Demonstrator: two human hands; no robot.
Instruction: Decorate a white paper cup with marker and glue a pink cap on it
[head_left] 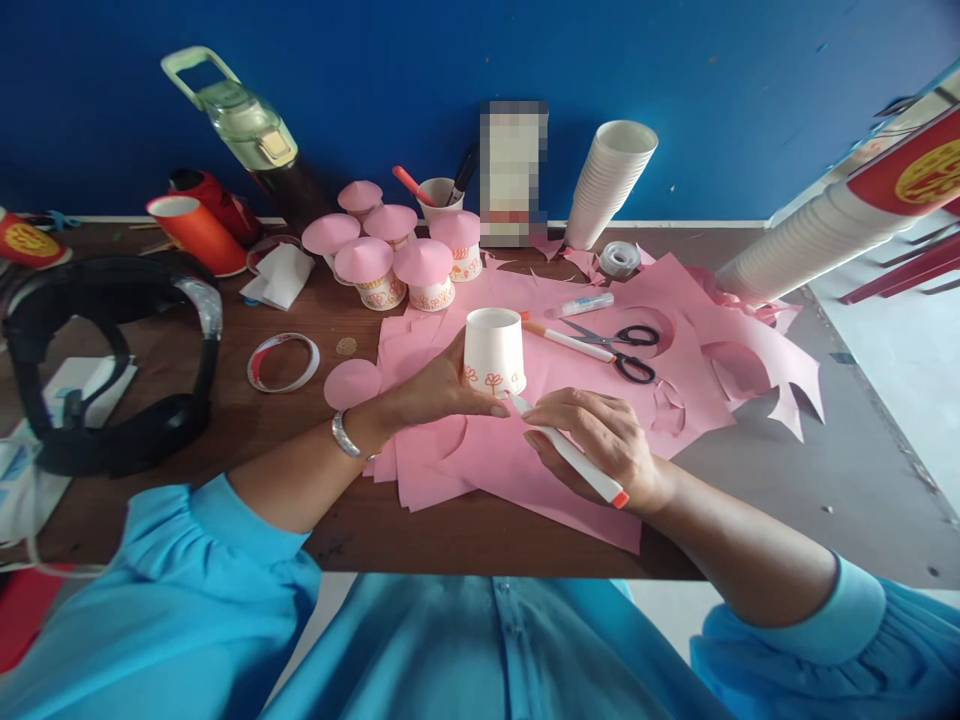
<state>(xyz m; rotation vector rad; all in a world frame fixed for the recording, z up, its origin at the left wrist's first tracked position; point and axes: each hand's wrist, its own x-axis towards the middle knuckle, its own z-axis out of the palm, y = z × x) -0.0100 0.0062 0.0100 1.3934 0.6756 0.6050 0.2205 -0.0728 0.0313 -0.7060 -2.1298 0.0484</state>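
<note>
Pink paper covers my brown table (300,510), blue wall (375,60) at twelve o'clock. My left hand (442,385) grips the upturned cup (493,350), centre dial; my right (600,440) pinches the marker (574,455).

White paper cup (493,350) and slim white plastic marker with orange-red end (577,462)

Cup held upside down, near upright, narrow base up; small orange-red line flowers along the lower part, upper wall plain white; marker held slanted, orange-red end toward lower right, tip up-left at the cup's lower edge; tip contact unclear.
</note>
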